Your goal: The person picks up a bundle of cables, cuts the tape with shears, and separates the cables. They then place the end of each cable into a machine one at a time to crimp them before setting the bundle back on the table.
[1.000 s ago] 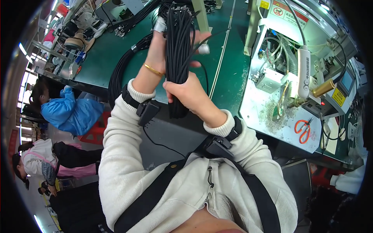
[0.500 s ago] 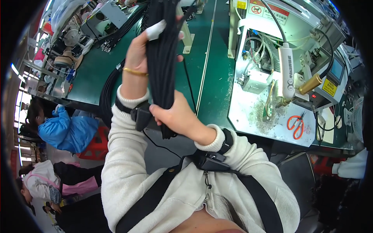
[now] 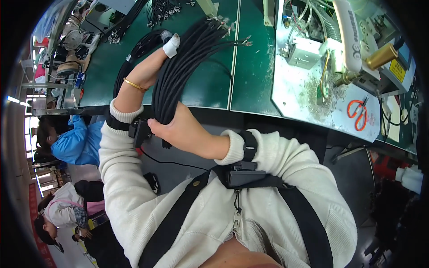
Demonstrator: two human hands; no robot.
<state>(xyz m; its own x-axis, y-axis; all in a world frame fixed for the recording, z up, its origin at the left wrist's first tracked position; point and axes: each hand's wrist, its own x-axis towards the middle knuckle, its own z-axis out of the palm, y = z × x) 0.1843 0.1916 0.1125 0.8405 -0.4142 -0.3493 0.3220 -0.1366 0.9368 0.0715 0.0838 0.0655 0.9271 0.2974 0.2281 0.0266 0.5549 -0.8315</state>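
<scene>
A thick bundle of black cables (image 3: 176,76) slants from my body toward the bench, its far end fanned into stripped wire ends. My right hand (image 3: 187,129) is wrapped around the bundle near its lower end, thumb across the front. At the bundle's left side is my left hand (image 3: 154,64), with white tape (image 3: 171,46) around its thumb and the other fingers hidden behind the cables. The hand appears closed around them from behind. Short cable ends hang below my right hand. On the bench to the left lies another coiled black cable bundle (image 3: 123,71).
A green bench (image 3: 201,96) spans the front. At right, a machine with a white handle-like body (image 3: 348,40) stands on a pale plate (image 3: 292,96) strewn with scraps, beside orange-handled scissors (image 3: 359,115). More cables (image 3: 161,11) lie at the back. Two people sit at left.
The bundle has come down from its raised upright position and now leans over the bench, its far wire ends in view. Both hands have shifted left with it.
</scene>
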